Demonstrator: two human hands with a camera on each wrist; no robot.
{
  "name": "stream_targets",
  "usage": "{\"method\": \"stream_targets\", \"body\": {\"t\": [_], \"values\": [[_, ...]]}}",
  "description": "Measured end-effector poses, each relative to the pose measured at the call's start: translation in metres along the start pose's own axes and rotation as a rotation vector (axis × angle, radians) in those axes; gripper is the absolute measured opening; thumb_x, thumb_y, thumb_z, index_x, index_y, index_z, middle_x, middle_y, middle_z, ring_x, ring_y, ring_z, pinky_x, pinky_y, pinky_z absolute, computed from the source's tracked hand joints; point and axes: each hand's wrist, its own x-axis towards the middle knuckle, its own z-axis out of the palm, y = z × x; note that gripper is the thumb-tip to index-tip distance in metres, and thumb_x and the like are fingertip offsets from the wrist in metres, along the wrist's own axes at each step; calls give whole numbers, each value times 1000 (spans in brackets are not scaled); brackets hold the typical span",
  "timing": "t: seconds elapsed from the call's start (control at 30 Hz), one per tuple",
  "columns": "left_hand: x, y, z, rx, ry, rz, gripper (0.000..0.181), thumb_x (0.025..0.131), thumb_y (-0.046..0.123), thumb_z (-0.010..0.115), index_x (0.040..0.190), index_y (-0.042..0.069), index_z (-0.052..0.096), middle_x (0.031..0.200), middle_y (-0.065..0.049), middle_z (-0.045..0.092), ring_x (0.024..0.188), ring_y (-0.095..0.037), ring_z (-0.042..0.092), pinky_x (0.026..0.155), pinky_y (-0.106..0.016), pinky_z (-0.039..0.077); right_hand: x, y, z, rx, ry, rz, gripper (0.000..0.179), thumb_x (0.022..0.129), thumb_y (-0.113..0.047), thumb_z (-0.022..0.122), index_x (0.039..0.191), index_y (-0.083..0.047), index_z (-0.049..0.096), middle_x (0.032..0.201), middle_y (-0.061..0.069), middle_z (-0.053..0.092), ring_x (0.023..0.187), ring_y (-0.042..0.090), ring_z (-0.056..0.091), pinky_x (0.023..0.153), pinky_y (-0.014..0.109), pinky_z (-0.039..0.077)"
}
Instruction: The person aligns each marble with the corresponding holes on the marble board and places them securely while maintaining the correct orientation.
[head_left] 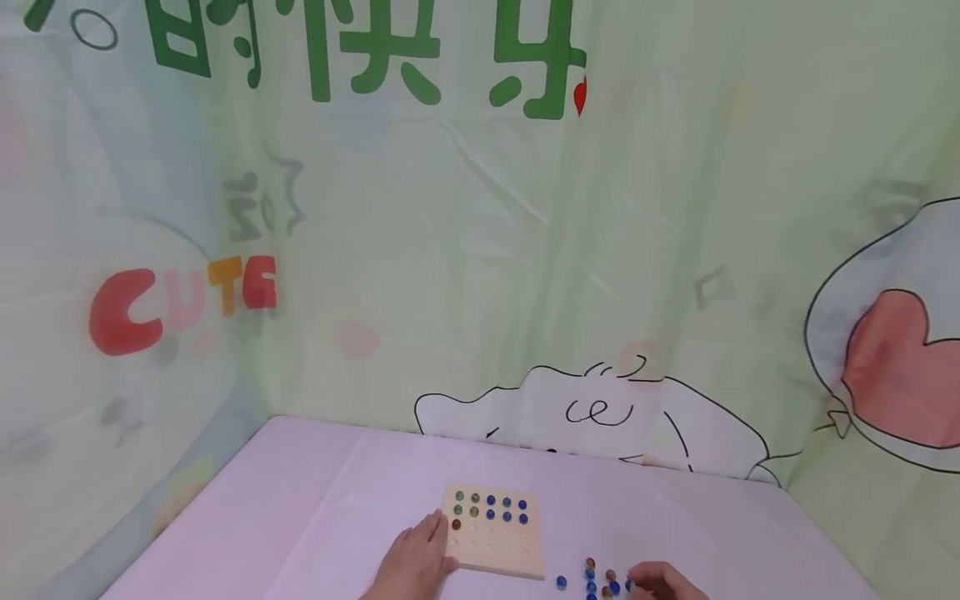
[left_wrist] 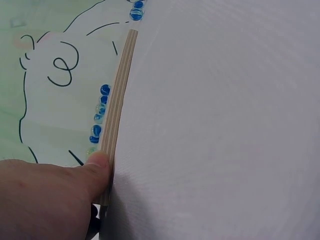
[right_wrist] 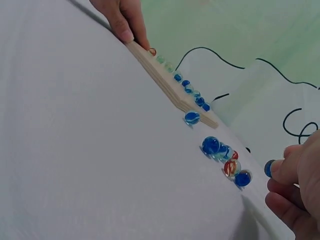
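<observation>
A square wooden board (head_left: 491,553) with rows of small hollows lies on the table. Green and blue marbles (head_left: 491,501) fill its two far rows, and one brown marble (head_left: 456,524) sits at the left of the third. My left hand (head_left: 415,560) holds the board at its near left corner, thumb on the front edge, fingers along the left side. To the right, my right hand (head_left: 663,581) pinches a blue marble (right_wrist: 269,168) between thumb and finger. Just left of that hand, loose blue and reddish-brown marbles (right_wrist: 210,145) lie on the table.
A lone blue marble (head_left: 562,582) lies off the board's near right corner. The table has a pale pinkish cloth (head_left: 337,500). Behind it hangs a light green printed curtain (head_left: 480,250).
</observation>
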Motion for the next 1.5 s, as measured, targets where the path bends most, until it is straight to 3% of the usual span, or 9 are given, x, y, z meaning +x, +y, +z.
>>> {"method": "stream_targets", "body": {"t": [0.07,0.37,0.63,0.87,1.23,1.5], "values": [[1,1,0,4,-2,-3,65,96,40,60,144,0,46,149,-14,49,137,-27,48,111,-42,45,0,-4,2,-14,7,-17,34,93,-23,67,116,1,59,101,9,68,84,19,62,70,36,59],[2,1,-1,7,-12,-20,65,96,42,59,145,0,46,148,-13,49,137,-26,49,111,-42,46,-9,-39,18,-74,126,-159,17,93,2,60,110,1,63,98,5,69,87,17,64,77,28,60],[2,-1,2,-10,-24,-26,66,96,42,60,145,1,46,148,-13,50,136,-27,49,110,-42,47,-18,-75,35,-70,186,-178,16,90,2,64,106,-1,66,98,5,71,90,18,64,81,35,59],[2,-2,2,14,-14,-13,66,97,43,58,145,1,45,148,-13,50,136,-26,49,110,-41,47,-17,-90,48,-62,169,-175,20,90,5,64,109,-2,65,101,6,68,91,19,62,81,36,59],[2,0,2,16,-34,-46,65,95,45,60,144,4,47,146,-11,51,134,-23,51,109,-38,48,-12,-101,65,-47,170,-238,18,90,5,65,106,-3,66,97,5,69,88,16,63,83,36,58],[2,1,0,16,-7,-35,66,95,44,61,144,3,47,147,-12,51,135,-24,50,109,-39,47,-6,-109,78,-25,161,-282,16,88,6,66,102,-2,67,93,4,71,86,16,64,79,38,60]]}}
